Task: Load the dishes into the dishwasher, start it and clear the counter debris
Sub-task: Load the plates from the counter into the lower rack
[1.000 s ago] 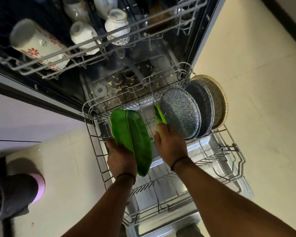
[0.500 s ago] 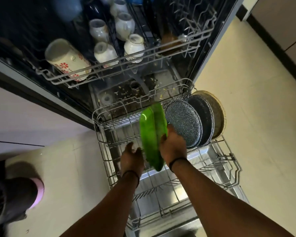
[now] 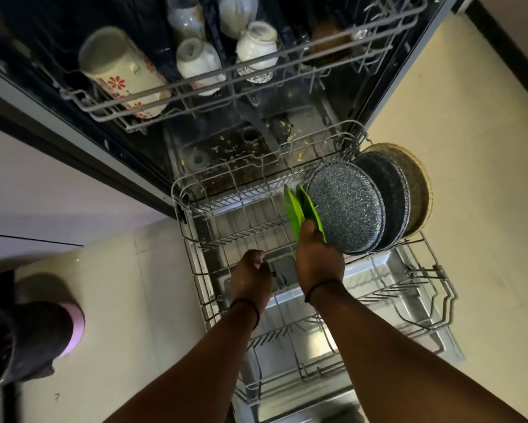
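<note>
Right hand (image 3: 319,261) grips the near edge of two green plates (image 3: 301,210), fingers curled round the rim; plates stick up and away past the knuckles, on edge in the lower rack (image 3: 421,319), far-right part. Plates are bright green, thin, seen nearly edge-on, overlapping each other. Just right of them, touching or near-touching: a speckled grey plate (image 3: 346,207), a second darker one (image 3: 392,203) behind it, then a brown-rimmed dish (image 3: 418,184) at the rack's right edge. Left hand (image 3: 250,277) hovers over the rack's left-middle, fingers loosely curled, holding nothing visible. Upper rack (image 3: 214,77) holds upturned mugs, one floral (image 3: 125,74).
</note>
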`<state>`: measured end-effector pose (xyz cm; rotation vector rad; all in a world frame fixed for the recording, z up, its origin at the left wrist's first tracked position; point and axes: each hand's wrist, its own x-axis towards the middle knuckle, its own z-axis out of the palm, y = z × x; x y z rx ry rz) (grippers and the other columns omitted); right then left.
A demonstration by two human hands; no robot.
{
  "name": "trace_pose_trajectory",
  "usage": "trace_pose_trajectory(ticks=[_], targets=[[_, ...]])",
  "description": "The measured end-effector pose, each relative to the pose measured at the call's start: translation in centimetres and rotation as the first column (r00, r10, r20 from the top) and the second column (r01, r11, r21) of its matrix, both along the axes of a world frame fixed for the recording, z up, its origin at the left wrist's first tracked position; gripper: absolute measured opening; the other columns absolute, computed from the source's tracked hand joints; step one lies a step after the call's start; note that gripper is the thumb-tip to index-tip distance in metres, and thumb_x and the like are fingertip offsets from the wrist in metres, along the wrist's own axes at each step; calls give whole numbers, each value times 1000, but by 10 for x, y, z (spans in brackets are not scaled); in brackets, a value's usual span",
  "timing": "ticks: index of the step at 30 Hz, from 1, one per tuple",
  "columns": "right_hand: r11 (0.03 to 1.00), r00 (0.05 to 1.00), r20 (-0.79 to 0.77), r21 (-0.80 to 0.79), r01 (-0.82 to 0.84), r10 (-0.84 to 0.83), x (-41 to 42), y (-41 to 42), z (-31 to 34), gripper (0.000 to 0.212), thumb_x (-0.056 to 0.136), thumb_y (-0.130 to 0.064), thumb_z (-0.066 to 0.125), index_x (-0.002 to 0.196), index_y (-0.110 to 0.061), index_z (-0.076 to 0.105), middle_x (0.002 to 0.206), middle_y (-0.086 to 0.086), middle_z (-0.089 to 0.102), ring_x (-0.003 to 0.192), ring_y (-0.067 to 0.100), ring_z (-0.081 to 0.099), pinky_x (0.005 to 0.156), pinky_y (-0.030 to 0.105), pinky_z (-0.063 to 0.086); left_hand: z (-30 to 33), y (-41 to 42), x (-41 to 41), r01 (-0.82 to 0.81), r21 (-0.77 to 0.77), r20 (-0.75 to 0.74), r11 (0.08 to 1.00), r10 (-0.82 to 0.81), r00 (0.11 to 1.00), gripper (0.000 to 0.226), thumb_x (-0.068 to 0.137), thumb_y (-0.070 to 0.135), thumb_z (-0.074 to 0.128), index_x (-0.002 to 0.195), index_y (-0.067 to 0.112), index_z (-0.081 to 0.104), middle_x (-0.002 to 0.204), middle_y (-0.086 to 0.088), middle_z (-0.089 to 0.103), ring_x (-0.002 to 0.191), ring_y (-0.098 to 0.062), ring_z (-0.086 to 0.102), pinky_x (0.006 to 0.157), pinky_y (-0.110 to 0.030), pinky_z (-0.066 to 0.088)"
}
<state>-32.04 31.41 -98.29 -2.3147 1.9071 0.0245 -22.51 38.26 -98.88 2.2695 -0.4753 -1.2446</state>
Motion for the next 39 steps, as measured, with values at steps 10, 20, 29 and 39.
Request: trace_pose_trajectory(ticks=[10,20,29,39], targets=[[989,990,138,-150,-3,24,2,10,-51,28,73,-6,54,97,-8,40,77,13,59,44,30,58,33,30,41,-15,-4,4,36,-19,35,999,-36,999,31,92,18,46,116,30,61,114,-2,67,100,-25,65,91,-43,53],[999,992,123,-36,36,-31,4,21,-69,29,75,-8,56,99,-10,39,86,11,57,69,30,62,42,32,47,-32,7,10,64,37,102,997,-67,993,25,92,19,49,110,31,61,103,-2,70,93,-22,66,88,-37,53],[992,987,152,106,-64,47,-12,25,-31,53,66,-13,72,112,-8,45,98,13,55,81,33,61,47,36,51,2,8,12,85,7,171,996,-85,982,29,94,14,48,121,19,60,118,-5,65,107,-23,61,93,-34,50],[966,971,83,112,-231,223,-27,-5,128,40,70,-11,70,108,-9,60,102,14,58,81,34,62,51,38,52,152,-17,41,393,31,491,919,-357,795,36,95,16,43,129,22,52,119,-9,61,101,-28,60,78,-33,51]])
